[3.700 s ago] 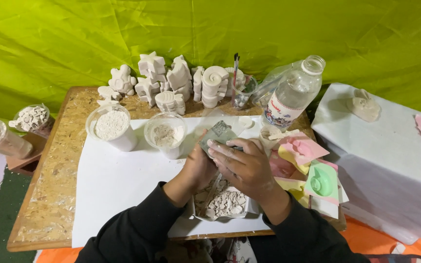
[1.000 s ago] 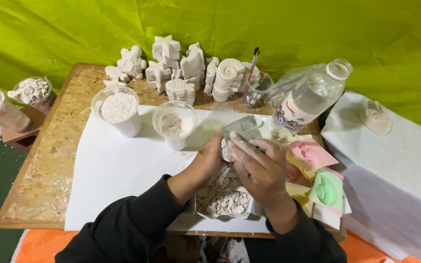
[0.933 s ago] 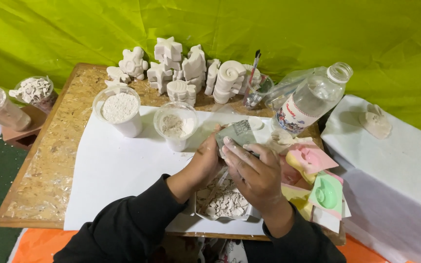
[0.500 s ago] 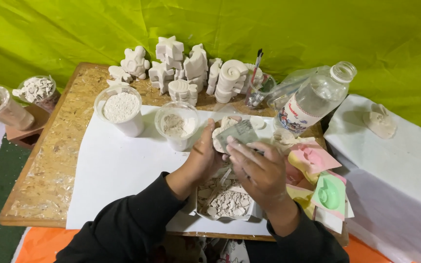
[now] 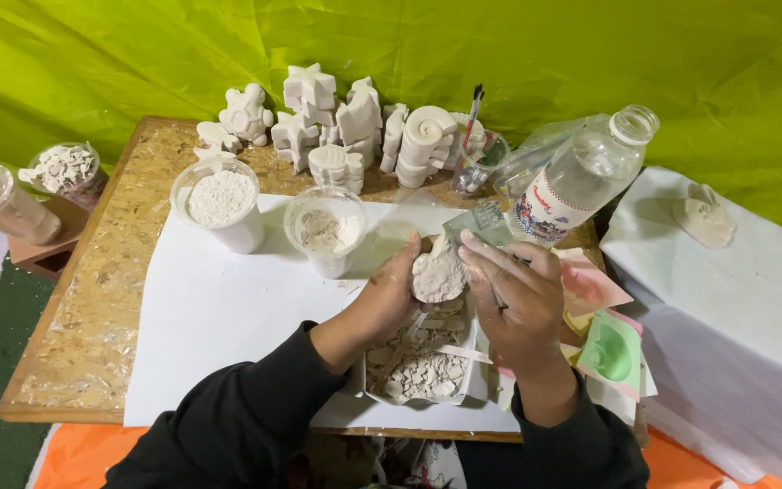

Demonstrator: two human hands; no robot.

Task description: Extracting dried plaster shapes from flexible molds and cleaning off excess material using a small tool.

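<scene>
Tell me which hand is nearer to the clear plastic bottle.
Right. The right hand sits just below and in front of the clear plastic bottle, while the left hand, holding the white plaster piece, is farther off to the bottle's left.

White plaster cast above scrap tray

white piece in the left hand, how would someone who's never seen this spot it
On the wooden table, over the white paper sheet, the two hands meet above a tray of broken bits. The left hand holds the plaster cast: the only white figure off the table.
</scene>
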